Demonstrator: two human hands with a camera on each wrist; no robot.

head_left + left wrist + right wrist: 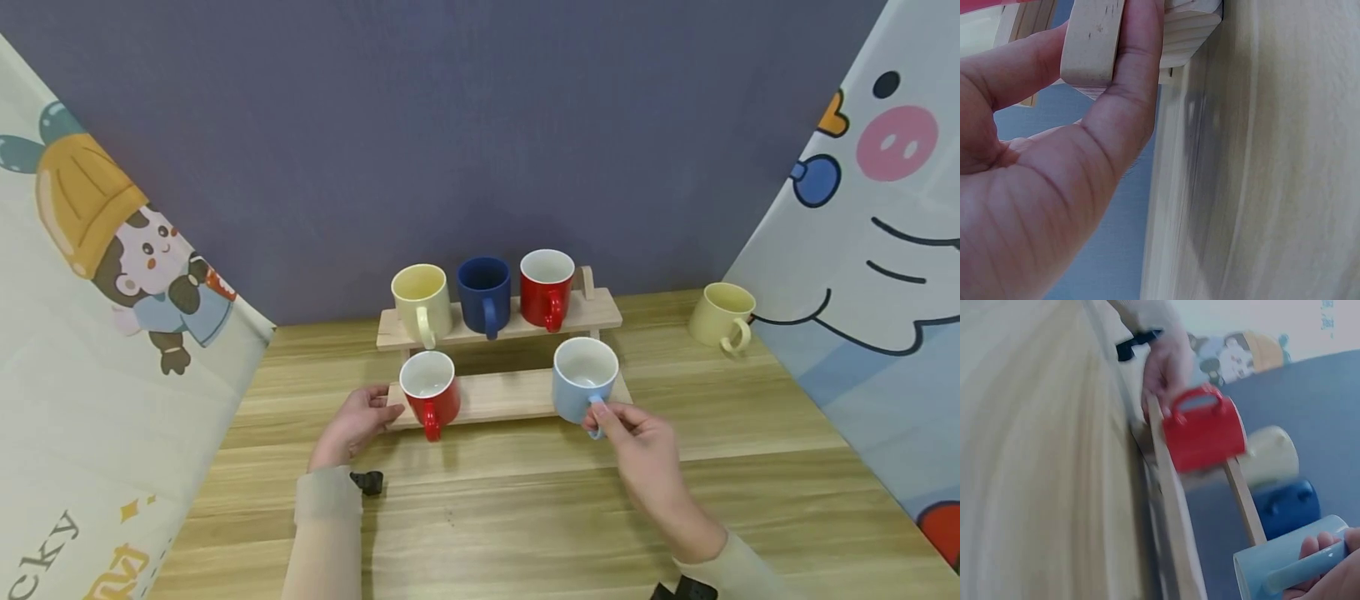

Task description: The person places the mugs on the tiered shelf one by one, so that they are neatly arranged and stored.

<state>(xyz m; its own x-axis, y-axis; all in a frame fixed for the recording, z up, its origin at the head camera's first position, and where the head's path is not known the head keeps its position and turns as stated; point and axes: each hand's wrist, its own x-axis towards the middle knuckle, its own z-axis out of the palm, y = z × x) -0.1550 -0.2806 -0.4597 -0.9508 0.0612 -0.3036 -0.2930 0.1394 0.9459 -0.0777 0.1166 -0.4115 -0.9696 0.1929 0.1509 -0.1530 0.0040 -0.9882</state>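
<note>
In the head view a two-tier wooden rack (502, 395) stands on the table. My left hand (363, 422) grips the left end of its lower shelf, and the left wrist view shows thumb and fingers on either side of the board end (1090, 44). With my right hand (637, 446) I pinch the handle of a light blue mug (577, 392) at the lower shelf's right end. A red mug (442, 400) sits at that shelf's left end, handle toward me. On the upper shelf stand a yellow mug (431, 312), a dark blue mug (480, 304) and another red mug (536, 296).
A second yellow mug (712, 321) stands on the wooden table (480, 517) at the far right, its handle turned toward the front right. Behind the rack rises a dark grey-blue wall panel (480, 133). Printed cartoon sheets (862, 275) border both sides.
</note>
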